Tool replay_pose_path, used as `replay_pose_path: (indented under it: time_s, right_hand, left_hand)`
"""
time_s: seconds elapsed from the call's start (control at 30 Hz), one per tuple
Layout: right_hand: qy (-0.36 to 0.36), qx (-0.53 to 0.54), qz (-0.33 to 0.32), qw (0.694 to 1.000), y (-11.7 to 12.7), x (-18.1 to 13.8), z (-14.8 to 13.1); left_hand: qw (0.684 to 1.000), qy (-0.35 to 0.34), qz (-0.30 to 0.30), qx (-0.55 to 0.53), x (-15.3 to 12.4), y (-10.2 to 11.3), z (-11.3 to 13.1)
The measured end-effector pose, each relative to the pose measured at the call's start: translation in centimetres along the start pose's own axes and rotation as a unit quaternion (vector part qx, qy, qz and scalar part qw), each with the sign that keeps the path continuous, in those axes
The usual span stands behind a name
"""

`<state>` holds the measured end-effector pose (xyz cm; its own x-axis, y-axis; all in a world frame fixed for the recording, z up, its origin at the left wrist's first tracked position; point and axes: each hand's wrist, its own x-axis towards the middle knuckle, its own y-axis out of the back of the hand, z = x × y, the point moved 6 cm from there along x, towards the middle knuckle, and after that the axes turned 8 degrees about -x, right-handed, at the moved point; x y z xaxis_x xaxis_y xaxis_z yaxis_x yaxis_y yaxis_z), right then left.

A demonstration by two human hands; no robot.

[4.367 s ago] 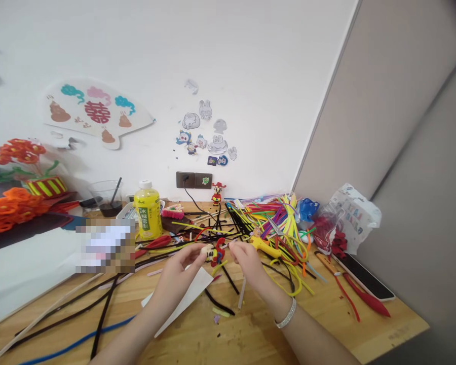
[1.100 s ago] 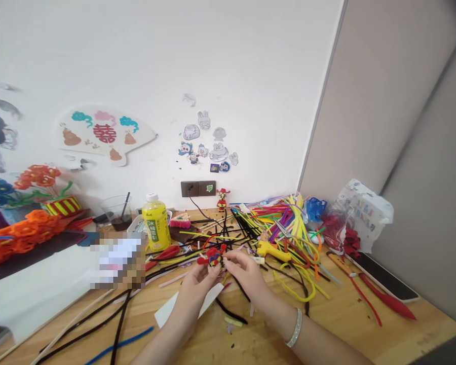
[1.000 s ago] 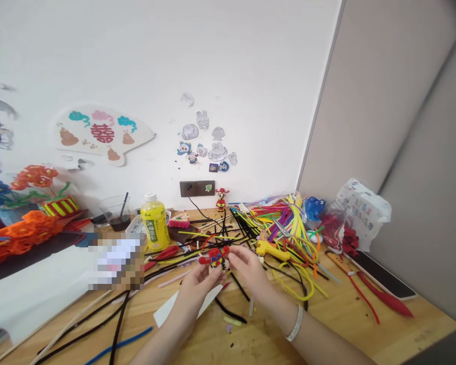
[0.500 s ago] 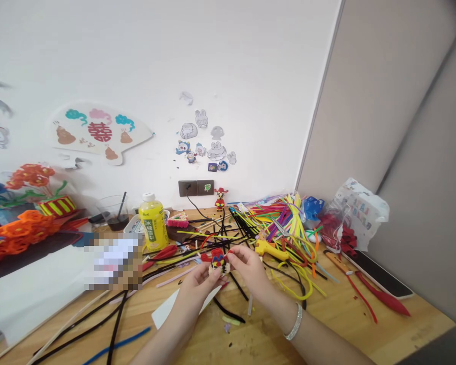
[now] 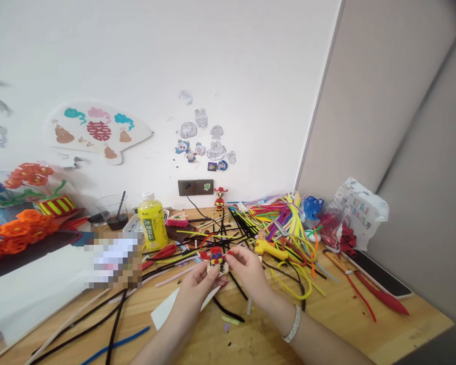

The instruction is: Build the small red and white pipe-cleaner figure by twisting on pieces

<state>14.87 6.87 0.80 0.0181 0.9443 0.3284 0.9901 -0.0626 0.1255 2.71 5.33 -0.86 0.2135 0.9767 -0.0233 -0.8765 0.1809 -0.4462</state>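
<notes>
Both of my hands meet over the middle of the wooden desk [image 5: 327, 324], pinching a small pipe-cleaner figure [image 5: 217, 259] with red, blue and cream parts. My left hand [image 5: 196, 285] grips it from below and the left. My right hand [image 5: 248, 271], with a silver bracelet [image 5: 291, 324] on the wrist, pinches its right side with thumb and fingers closed. A white paper sheet [image 5: 167, 312] lies on the desk under my hands.
A heap of coloured pipe cleaners [image 5: 285, 218] and a yellow glue gun [image 5: 268, 248] lie to the right; black stems [image 5: 114, 309] sprawl left. A yellow drink bottle [image 5: 152, 223], red pliers [image 5: 161, 252], orange flowers [image 5: 19, 228], a phone [image 5: 380, 276] and a plastic bag [image 5: 359, 210] ring the desk.
Over the last seconds the figure went from a loose red curl beside a cream bead to a compact figure held close between both hands. My hands stayed at about the same spot.
</notes>
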Motion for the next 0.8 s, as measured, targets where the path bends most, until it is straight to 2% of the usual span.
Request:
replay_pose_path:
  time_s: [0.2,0.43,0.6,0.8]
  right_hand:
    - [-0.008,0.008,-0.005,1.000,0.4,0.5,0.3]
    - [0.017,0.007,-0.039,0.999,1.0,1.1,-0.3]
    - [0.008,-0.010,-0.052,0.999,1.0,1.4,0.5]
    - [0.034,-0.049,-0.079,0.995,0.9,1.3,0.3]
  left_hand:
    - [1.000,0.000,-0.019,-0.003,0.0,-0.2,0.1]
    - [0.982,-0.070,-0.019,0.174,0.3,0.1,1.5]
    - [0.966,-0.122,0.003,0.228,0.3,0.4,2.4]
    - [0.944,-0.151,-0.013,0.294,0.6,0.7,2.2]
